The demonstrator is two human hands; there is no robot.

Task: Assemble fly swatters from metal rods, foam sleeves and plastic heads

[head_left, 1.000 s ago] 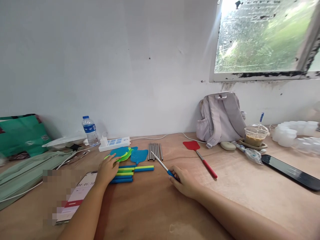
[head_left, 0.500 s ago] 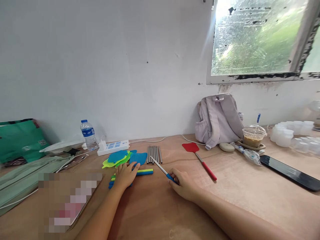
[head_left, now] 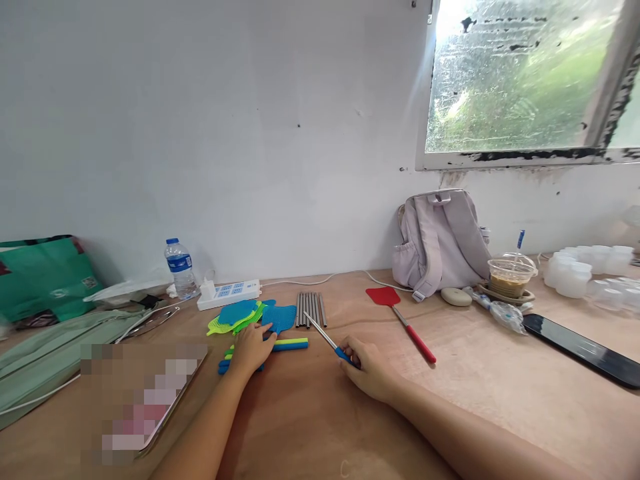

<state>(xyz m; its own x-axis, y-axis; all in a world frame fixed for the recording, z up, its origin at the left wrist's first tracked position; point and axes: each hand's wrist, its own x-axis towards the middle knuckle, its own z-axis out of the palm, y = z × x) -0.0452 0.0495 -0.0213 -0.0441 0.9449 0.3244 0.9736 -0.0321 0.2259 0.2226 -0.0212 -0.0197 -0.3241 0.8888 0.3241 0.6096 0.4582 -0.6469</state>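
Observation:
In my right hand (head_left: 367,367) is a thin metal rod with a blue handle (head_left: 345,355), held at the handle end and pointing up and left. My left hand (head_left: 253,347) lies over a small pile of blue, green and yellow handle tubes (head_left: 293,344), fingers apart. Its fingertips touch the lower end of a blue mesh fly swatter head (head_left: 280,318). More swatter heads in blue, green and yellow (head_left: 220,325) overlap beside it. Several bare metal rods (head_left: 311,310) lie side by side behind the held rod's tip. A red fly swatter (head_left: 384,297) with a red handle lies further right.
A power strip (head_left: 230,295) and a water bottle (head_left: 180,270) stand by the wall. At the right are a backpack (head_left: 445,247), an iced drink cup (head_left: 510,277), white bottles (head_left: 573,279) and a black phone-like slab (head_left: 583,350). A pixelated flat item (head_left: 150,400) lies front left.
The whole view has shifted slightly. My left fingers have drawn a little closer together at the blue swatter head. My right hand still holds the blue-handled rod in about the same place.

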